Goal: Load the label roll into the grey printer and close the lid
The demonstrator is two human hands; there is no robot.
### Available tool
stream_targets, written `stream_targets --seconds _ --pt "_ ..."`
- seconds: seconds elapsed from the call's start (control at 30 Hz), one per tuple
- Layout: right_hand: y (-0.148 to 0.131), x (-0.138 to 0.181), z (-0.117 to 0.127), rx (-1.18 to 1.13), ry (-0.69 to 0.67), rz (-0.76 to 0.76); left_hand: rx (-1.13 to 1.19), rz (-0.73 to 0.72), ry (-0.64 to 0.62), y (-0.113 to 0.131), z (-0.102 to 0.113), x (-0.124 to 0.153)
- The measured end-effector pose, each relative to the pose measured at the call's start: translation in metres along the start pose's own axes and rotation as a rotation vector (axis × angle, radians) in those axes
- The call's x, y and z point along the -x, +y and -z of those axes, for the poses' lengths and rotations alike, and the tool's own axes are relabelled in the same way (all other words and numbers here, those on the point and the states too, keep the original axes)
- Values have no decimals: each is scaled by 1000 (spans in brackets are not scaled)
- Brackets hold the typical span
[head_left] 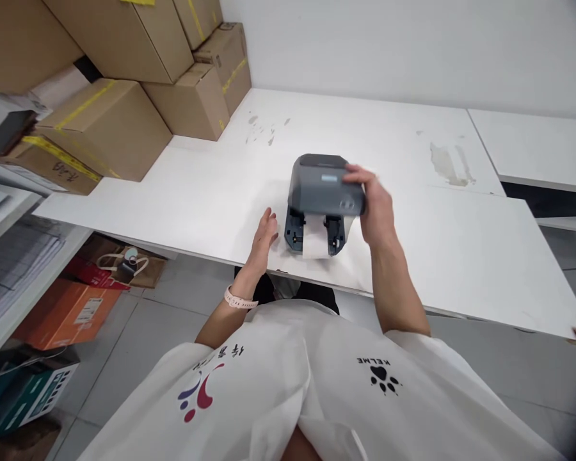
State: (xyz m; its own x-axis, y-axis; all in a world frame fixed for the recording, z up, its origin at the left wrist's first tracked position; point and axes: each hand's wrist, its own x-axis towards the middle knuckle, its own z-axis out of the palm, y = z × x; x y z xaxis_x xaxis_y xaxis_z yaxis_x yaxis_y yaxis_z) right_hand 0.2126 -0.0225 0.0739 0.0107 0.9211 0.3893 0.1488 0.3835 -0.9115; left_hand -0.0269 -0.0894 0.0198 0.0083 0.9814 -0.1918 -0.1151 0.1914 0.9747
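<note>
A dark grey label printer [322,192] stands on the white table [211,192], near its front edge. Its lid is raised and a strip of white label paper [315,238] shows in the open base below. My right hand [373,206] grips the right front corner of the lid, fingers curled over it. My left hand [265,235] rests on the table just left of the printer's base, fingers stretched out and holding nothing. A pink band sits on my left wrist.
Stacked cardboard boxes [125,89] with yellow tape fill the table's far left corner. A second white table [532,147] adjoins at the right. Shelving with papers [9,256], an orange box [67,310] and a bag stand at the left on the floor.
</note>
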Motion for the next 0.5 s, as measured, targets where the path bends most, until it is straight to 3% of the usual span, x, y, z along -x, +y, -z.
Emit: stream_targets --seconds 0.1,0.2,0.37,0.5 --pt "9 41 -7 136 -45 -77 -11 -27 -4 11 -9 -10" --pt "24 63 -14 112 4 -237 -67 -7 -16 13 -23 -18" --pt "46 75 -17 -87 -3 -493 -58 19 -104 3 -35 -18" --pt "54 78 -17 -183 -40 -553 -59 -34 -66 -3 -35 -19"
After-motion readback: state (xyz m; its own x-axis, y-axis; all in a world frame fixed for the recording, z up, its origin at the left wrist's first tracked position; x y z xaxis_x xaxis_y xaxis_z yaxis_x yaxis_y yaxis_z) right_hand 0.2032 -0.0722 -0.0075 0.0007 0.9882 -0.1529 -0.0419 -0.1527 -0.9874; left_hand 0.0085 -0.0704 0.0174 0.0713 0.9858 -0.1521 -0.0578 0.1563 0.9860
